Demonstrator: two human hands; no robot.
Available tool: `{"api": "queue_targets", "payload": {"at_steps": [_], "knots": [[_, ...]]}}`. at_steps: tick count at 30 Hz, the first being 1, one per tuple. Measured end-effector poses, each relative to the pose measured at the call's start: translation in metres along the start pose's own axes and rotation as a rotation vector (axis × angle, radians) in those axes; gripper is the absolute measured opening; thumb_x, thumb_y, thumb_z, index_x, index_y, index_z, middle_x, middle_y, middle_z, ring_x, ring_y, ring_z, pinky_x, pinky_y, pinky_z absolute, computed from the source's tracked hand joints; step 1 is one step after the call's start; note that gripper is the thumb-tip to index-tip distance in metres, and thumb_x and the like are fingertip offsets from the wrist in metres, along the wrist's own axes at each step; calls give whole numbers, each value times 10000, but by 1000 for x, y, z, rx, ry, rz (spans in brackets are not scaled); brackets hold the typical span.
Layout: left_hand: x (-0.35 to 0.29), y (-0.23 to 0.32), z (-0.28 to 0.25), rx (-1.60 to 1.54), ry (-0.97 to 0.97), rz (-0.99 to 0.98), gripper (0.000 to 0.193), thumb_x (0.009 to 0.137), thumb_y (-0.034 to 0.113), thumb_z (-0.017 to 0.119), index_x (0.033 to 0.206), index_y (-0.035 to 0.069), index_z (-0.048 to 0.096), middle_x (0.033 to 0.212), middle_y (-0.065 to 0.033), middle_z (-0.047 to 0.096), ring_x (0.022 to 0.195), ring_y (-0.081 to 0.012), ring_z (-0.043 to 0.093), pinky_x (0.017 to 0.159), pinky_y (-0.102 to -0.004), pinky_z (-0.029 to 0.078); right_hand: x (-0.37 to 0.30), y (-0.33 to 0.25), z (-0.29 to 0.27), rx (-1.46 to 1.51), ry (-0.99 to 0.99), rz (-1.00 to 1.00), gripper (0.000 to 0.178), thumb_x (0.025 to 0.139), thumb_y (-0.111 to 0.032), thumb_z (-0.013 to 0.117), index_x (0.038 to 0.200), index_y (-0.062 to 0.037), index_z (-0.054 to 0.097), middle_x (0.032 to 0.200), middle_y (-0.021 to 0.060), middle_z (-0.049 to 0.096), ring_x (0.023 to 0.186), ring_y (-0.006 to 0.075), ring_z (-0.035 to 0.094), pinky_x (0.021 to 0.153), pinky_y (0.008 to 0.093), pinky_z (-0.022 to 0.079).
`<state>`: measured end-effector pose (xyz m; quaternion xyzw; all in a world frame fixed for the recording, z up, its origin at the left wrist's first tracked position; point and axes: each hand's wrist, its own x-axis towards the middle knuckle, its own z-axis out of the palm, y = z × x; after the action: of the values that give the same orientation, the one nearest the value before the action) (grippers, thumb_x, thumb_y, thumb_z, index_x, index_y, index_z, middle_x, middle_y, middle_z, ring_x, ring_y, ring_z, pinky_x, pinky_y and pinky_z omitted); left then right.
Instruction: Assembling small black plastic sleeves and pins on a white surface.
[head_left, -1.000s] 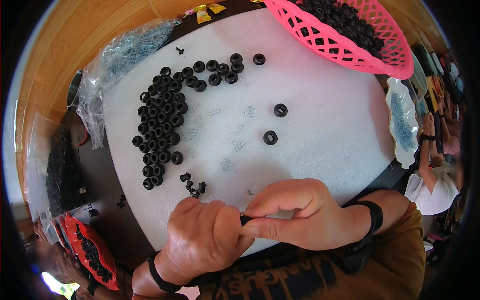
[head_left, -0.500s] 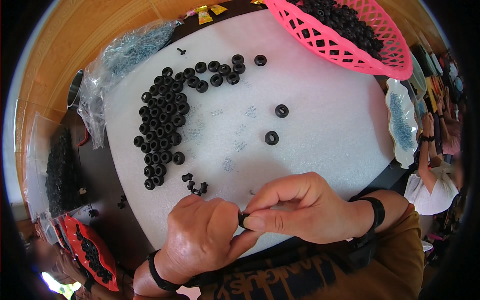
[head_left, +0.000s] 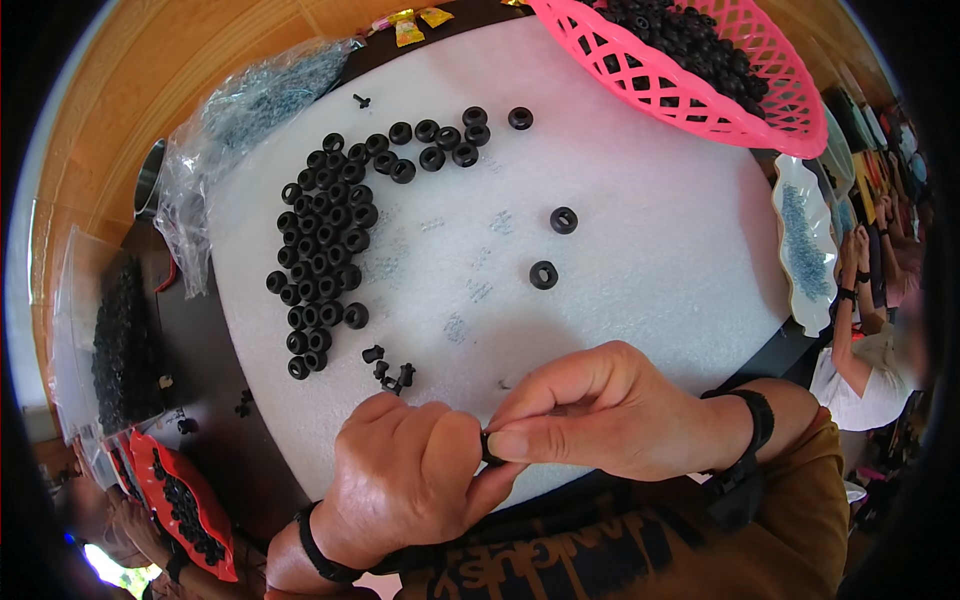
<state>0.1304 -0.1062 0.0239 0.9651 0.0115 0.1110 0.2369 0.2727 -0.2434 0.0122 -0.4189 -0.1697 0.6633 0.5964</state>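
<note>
- Holding a small black piece (head_left: pixel 489 449), the person's two bare hands meet at the near edge of a white foam sheet (head_left: pixel 640 290); the piece is mostly covered by the fingers, so its full shape cannot be told.
- The left hand (head_left: pixel 410 462) is curled with its knuckles up, the thumb and forefinger closed about one side of the piece; whether the folded fingers hide anything else cannot be told.
- The right hand (head_left: pixel 600 420) pinches the other side, thumb tip pressed on it and forefinger arched over, with a gap between the thumb and forefinger farther back.
- A black band (head_left: pixel 757 428) circles the right wrist, and another dark band (head_left: pixel 316 550) the left.
- Just beyond the left knuckles, a few small black spool-like parts (head_left: pixel 405 375) lie in a loose group on the sheet.
- Farther off, on the sheet's left half, many thick black rings (head_left: pixel 328 236) crowd together, trailing off toward the upper middle.
- Two single black rings (head_left: pixel 543 275) sit apart, right of centre.
- At the upper right stands a pink lattice basket (head_left: pixel 660 92) heaped with black parts; below it, a scalloped white dish (head_left: pixel 815 318) holds pale blue bits.
- At the upper left lies a clear plastic bag (head_left: pixel 186 180) with similar blue bits inside.
- At the lower left is a red basket (head_left: pixel 216 512) of black parts.
</note>
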Motion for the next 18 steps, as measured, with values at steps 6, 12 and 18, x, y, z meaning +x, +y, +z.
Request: {"api": "queue_targets", "payload": {"at_steps": [6, 12, 18], "knots": [[1, 0, 3, -20, 13, 4, 293, 691, 241, 687, 676, 38, 476, 543, -71, 428, 411, -255, 422, 433, -350, 337, -2, -1, 1, -28, 25, -7, 170, 912, -135, 608, 893, 25, 659, 801, -2, 641, 753, 26, 529, 656, 191, 438], [-4, 3, 11, 56, 57, 8, 286, 707, 234, 677, 686, 39, 469, 555, -68, 424, 419, -250, 420, 437, -348, 335, -4, 1, 1, -60, 40, 21, 175, 910, -131, 604, 867, 31, 654, 756, -25, 607, 716, 9, 489, 600, 187, 407], [-5, 4, 23, 122, 89, 9, 269, 710, 214, 669, 685, 49, 458, 563, -63, 410, 430, -252, 403, 457, -352, 345, -3, 4, 0, -89, 96, -45, 154, 899, -95, 604, 831, 35, 654, 731, -20, 602, 691, 14, 490, 578, 185, 402]]}}
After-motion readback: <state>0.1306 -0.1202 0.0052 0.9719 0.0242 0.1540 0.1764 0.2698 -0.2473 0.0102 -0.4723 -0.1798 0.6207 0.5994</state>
